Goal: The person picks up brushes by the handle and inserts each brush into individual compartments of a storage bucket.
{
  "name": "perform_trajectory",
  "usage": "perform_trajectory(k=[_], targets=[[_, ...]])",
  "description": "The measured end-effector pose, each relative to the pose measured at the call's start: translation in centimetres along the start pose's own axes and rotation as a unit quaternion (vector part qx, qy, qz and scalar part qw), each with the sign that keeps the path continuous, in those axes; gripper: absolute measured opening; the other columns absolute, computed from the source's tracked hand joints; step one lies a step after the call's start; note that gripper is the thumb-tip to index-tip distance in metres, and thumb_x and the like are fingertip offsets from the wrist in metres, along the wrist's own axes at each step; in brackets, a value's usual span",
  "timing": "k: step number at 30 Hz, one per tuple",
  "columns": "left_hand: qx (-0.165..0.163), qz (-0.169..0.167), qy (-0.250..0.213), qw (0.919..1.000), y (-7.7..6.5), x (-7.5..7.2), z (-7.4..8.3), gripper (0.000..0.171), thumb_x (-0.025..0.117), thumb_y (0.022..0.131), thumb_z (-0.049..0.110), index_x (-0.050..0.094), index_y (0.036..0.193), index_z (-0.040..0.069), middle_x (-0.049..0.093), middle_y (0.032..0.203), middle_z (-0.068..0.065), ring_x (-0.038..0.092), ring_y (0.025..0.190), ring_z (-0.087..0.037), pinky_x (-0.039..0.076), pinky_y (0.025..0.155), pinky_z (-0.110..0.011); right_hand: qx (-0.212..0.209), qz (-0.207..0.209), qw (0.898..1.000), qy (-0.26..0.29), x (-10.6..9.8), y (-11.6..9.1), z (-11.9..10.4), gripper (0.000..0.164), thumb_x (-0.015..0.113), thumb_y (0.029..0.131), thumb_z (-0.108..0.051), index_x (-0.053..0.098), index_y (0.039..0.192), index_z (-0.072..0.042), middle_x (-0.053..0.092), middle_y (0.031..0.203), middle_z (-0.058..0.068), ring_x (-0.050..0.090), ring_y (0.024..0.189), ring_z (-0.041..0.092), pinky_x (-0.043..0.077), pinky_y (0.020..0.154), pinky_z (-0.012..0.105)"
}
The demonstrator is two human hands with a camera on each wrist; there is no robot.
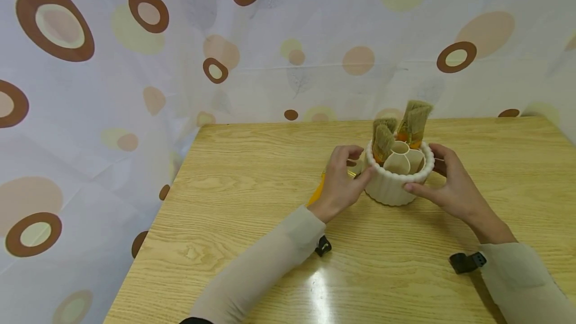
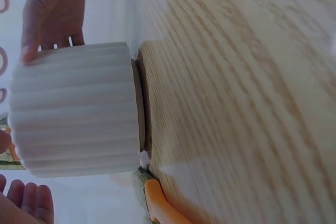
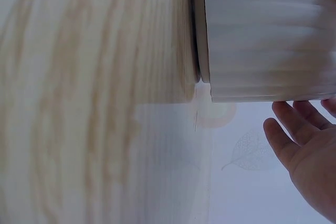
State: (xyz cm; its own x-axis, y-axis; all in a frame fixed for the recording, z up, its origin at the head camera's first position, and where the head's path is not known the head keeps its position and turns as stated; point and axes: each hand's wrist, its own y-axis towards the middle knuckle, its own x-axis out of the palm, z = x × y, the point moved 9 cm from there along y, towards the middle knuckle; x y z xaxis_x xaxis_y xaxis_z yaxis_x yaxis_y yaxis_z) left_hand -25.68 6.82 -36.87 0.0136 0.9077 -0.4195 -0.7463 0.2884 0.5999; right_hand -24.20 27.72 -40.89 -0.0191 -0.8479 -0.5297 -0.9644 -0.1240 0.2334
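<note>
Steadying the cream, ribbed, cylindrical holder [image 1: 390, 191] on the pale wood-grain table [image 1: 252, 174] seems the step; right hand [image 1: 454, 189] grasps its side; left hand [image 1: 341, 182], fingers loose, flanks it; next likely needs even pressure.

The container [image 1: 390, 191] stands on the table [image 1: 252, 179], toward its far edge, between the left hand [image 1: 339, 181] at its left and the right hand [image 1: 454, 189] against its right side. In it, one pair of brushes [image 1: 383, 141] stands at the left and another pair [image 1: 415, 120] at the back right, behind the insert [image 1: 398, 164]. A loose brush [image 1: 316, 192] lies left of the container, partly beneath the left hand in the head view; the backdrop [image 1: 270, 29] hangs behind the table.
</note>
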Motion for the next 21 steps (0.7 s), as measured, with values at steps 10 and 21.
perform_trajectory(k=[10, 21], targets=[[-0.013, -0.017, 0.015, 0.9997, -0.5, -0.5, -0.5, 0.035, 0.069, 0.086, 0.009, 0.054, 0.116, 0.001, 0.054, 0.111, -0.011, 0.055, 0.098, -0.023, 0.049, 0.084, -0.024, 0.022, -0.004, 1.000, 0.003, 0.0, 0.0, 0.5, 0.099, 0.082, 0.076, -0.015, 0.016, 0.149, -0.010, 0.025, 0.147, 0.019, 0.035, 0.127, 0.046, 0.033, 0.093, 0.065], [-0.028, -0.025, 0.036, 0.9986, -0.7, -1.3, -1.4, 0.036, 0.070, 0.086, 0.010, 0.054, 0.117, 0.003, 0.055, 0.110, -0.011, 0.056, 0.096, -0.023, 0.049, 0.082, -0.023, 0.019, -0.004, 1.000, 0.011, 0.0, -0.3, 0.1, 0.095, 0.080, 0.078, -0.016, 0.014, 0.146, -0.003, 0.030, 0.141, 0.022, 0.033, 0.127, 0.046, 0.029, 0.095, 0.065]])
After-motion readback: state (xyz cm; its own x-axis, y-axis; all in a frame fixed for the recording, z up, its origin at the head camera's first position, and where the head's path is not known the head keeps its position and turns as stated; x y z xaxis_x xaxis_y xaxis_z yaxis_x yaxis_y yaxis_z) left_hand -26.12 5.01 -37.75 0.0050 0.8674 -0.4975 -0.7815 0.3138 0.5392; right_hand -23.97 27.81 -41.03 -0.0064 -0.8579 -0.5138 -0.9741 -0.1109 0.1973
